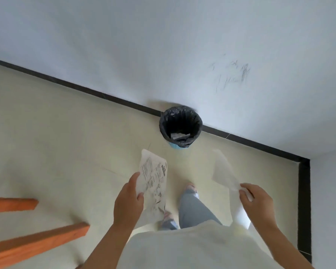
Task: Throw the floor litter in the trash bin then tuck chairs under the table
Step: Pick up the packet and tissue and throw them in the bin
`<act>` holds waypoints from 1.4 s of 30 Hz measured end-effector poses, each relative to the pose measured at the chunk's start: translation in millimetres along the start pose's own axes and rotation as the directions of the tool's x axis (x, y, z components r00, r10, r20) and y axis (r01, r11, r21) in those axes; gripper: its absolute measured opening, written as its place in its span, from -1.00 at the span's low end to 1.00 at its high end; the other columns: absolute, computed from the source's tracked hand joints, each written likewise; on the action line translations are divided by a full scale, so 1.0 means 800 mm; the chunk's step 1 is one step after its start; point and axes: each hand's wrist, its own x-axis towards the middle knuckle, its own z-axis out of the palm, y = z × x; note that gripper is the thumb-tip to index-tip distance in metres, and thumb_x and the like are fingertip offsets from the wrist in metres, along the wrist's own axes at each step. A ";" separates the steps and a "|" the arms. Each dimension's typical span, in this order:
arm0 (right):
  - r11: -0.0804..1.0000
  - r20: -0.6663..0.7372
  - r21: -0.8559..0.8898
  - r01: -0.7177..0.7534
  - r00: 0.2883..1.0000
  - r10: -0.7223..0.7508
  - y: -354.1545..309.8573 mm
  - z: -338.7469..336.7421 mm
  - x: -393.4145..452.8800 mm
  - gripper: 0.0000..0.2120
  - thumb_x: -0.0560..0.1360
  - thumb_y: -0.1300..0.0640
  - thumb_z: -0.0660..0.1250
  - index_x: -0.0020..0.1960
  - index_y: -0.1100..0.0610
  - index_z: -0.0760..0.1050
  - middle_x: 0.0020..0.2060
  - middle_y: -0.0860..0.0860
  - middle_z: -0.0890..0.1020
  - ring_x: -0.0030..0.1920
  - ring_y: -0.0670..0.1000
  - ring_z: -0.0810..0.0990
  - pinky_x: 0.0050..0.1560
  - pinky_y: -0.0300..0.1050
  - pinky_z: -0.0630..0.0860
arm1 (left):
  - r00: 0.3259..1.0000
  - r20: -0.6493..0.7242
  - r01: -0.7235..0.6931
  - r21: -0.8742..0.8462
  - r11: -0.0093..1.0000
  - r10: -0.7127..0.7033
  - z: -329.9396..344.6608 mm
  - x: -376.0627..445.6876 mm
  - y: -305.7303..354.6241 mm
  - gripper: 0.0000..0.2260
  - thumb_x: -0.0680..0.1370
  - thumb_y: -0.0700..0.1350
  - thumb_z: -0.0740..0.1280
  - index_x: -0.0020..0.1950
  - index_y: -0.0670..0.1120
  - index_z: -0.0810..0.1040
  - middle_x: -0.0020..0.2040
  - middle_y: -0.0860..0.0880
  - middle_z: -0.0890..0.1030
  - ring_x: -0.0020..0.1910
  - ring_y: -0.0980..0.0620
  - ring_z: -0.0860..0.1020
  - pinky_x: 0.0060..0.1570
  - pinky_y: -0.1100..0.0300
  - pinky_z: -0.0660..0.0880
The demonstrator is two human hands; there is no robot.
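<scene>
A pale grey-white painted wall (163, 45) fills the upper half of the view, marked on its right side with faint dark pencil-like scribbles (233, 74) that cannot be read as words. Below it the cream tiled floor (56, 133) runs to a black skirting strip (85, 90) that crosses diagonally and turns a corner at the right, closing off that side; the broad bare stretch of floor lies to the left and centre. Two orange-brown wooden bars (27, 243), apparently parts of furniture, jut in from the left edge, just beside the person's left arm. The person's cream top (192, 249) and grey-blue trouser leg (194, 208) occupy the bottom centre, one foot stepped forward toward the bin. The small round trash bin with a black plastic liner (180, 126) stands on the floor against the skirting, well ahead of both hands, with a pale scrap lying inside it. The left hand (128, 202) grips a crumpled white printed wrapper (153, 183), thumb over its edge; the black print and a barcode-like block are too blurred to read. The right hand (256, 202) pinches a plain translucent white wrapper (223, 171) with curled fingers, held above the floor.
</scene>
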 end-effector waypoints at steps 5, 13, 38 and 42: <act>0.999 -0.009 -0.023 -0.031 0.999 0.031 -0.039 0.033 0.125 -0.85 0.41 0.44 0.31 -0.04 0.34 0.57 -0.10 0.22 0.63 -0.10 0.16 0.53 -0.05 -0.16 0.32 | 1.000 0.008 -0.010 -0.017 1.000 0.010 -0.002 0.142 0.038 -0.53 0.45 -0.33 0.31 0.33 -0.15 0.29 0.19 -0.21 0.52 0.10 -0.19 0.51 -0.01 0.03 0.48; 0.984 0.130 -0.104 0.143 0.983 -0.129 -0.121 0.135 0.336 -0.83 0.27 0.54 0.39 -0.22 0.33 0.59 -0.31 0.23 0.66 -0.33 0.19 0.62 -0.22 -0.24 0.39 | 0.990 0.124 -0.068 -0.026 0.997 0.071 0.042 0.344 0.128 -0.54 0.50 -0.23 0.30 0.36 -0.08 0.24 0.24 -0.12 0.49 0.12 -0.07 0.51 0.02 0.15 0.50; 0.944 0.363 -0.100 -0.315 0.872 0.330 0.107 0.639 0.634 -0.70 0.55 0.28 0.12 0.25 0.14 0.43 0.11 0.11 0.58 0.03 0.04 0.52 -0.04 -0.25 0.37 | 0.908 0.403 -0.145 0.041 0.989 0.116 0.464 0.730 -0.053 -0.42 0.52 -0.31 0.21 0.45 -0.10 -0.01 0.27 -0.19 0.36 0.18 -0.08 0.39 0.02 0.19 0.37; 0.924 0.667 -0.381 -0.027 0.685 0.294 0.138 0.682 0.638 -0.61 0.57 0.25 0.02 0.37 0.04 0.25 0.31 0.05 0.41 0.32 0.05 0.29 0.37 0.14 0.04 | 0.836 0.545 -0.129 0.094 0.987 0.057 0.499 0.747 -0.064 -0.38 0.54 -0.26 0.18 0.45 -0.15 -0.15 0.45 -0.21 0.12 0.37 -0.12 0.22 0.29 0.11 0.25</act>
